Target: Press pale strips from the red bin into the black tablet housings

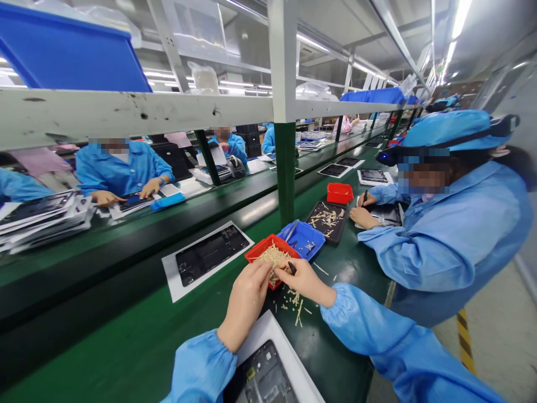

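Observation:
Over a small red tray (260, 248) heaped with thin cream strips (273, 256), my two hands come close together. My left hand (246, 296) has its fingers pinched at the tray's near side, and what lies between them is hidden. The fingers of my right hand (308, 282) are closed around a black pen-like tool (292, 268), whose end shows above the knuckles. Below my wrists, a black device housing (268, 375) lies on white sheets (300, 369), partly covered by my left sleeve.
A blue tray (314, 238) with dark bits touches the red tray; beyond is a dark tray (325, 221) with strips. Loose strips (298, 313) litter the green bench. A panel (212, 254) lies on paper, left. A green-white post (286, 168) stands ahead. A co-worker (453, 235) sits right.

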The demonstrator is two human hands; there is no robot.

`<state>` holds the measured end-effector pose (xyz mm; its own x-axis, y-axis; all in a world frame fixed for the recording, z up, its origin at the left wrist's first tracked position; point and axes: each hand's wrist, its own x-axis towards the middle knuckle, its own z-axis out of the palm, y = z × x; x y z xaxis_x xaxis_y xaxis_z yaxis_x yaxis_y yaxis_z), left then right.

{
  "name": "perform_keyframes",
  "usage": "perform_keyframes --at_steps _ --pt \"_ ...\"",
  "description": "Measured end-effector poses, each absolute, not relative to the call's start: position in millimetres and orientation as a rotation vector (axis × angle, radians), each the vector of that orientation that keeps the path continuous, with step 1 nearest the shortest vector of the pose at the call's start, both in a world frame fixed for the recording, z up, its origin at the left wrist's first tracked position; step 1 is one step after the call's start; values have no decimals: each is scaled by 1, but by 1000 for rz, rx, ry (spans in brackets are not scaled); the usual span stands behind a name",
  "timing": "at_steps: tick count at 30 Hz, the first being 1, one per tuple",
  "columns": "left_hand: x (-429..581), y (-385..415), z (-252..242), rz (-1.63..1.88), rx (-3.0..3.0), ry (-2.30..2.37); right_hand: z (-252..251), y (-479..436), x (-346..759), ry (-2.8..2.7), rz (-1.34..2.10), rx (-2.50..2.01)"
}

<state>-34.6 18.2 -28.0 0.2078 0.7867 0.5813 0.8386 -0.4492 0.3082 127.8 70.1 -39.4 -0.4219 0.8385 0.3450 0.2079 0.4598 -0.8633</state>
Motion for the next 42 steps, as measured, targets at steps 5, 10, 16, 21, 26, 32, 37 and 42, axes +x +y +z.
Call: perform_keyframes --at_steps 5,10,16,21,26,32,37,42 --pt "-32 13 -21 -925 -2466 -1494 -40 71 131 -2006 852 -771" --pt "-31 13 -18 -859 -2468 -1473 -42 71 135 -2116 727 -708" --pt "-31 13 -20 -927 -2402 -1509 -44 71 136 -2174 589 -741" --pt "-31 13 -18 -885 -2480 -1518 -43 70 138 -2210 567 -704" --pt "-31 15 -14 -874 -2564 -1580 -39 69 139 -2271 576 -629" --pt "-34 20 -21 -1029 -2511 -1855 -39 74 139 -2125 842 -744" --pt "-32 17 -20 -1189 -2591 -2109 -40 81 142 -1979 997 -856" --pt "-26 10 -18 -1296 -2741 -2299 -39 80 141 -1965 1030 -855"
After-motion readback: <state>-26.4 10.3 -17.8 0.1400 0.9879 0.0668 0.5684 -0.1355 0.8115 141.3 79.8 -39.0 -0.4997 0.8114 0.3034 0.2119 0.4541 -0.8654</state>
